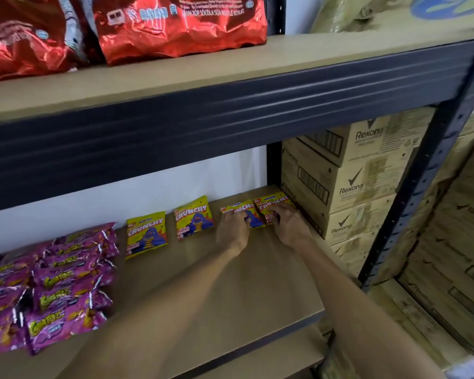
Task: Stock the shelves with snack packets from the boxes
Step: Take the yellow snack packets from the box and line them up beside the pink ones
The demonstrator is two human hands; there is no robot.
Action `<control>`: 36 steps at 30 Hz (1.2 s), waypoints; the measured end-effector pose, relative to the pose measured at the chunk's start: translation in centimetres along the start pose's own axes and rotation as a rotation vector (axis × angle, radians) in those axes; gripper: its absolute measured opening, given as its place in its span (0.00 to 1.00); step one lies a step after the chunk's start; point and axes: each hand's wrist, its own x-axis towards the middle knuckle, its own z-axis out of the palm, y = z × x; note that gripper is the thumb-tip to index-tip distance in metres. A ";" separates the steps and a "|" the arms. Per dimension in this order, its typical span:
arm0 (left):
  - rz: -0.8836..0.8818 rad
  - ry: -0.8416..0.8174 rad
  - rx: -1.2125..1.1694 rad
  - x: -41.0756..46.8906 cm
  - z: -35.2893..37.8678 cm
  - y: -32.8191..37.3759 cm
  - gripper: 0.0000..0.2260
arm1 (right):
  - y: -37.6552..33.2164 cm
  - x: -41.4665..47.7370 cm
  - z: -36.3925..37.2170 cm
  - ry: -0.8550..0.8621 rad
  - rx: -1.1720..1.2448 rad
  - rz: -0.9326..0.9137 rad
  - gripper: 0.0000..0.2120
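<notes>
lining up yellow packets along the back of the lower shelf (230, 285), i am resting my left hand (232, 227) on the third packet (253, 212) and my right hand (289, 224) on the fourth packet (268, 203), beside the cardboard boxes (353, 187). pinching or merely pressing, i cannot tell. two placed packets (146, 233) are sitting to the left, near the purple packets (55, 285). i am judging the stocking barely begun, since much of the shelf is lying bare.
</notes>
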 end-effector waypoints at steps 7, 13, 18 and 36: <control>-0.007 0.001 -0.007 2.8 0.0 -0.7 0.10 | 0.8 2.4 1.0 0.007 0.047 -0.058 0.15; 0.008 0.012 -0.015 3.7 0.4 -1.1 0.10 | 1.0 3.2 1.3 -0.005 0.024 -0.089 0.16; 0.014 0.006 0.016 3.9 0.9 -1.5 0.11 | 0.8 2.8 1.4 0.017 -0.068 -0.127 0.18; -0.004 -0.136 0.254 4.8 -1.1 -0.8 0.10 | 0.6 2.8 1.1 -0.109 -0.252 -0.133 0.24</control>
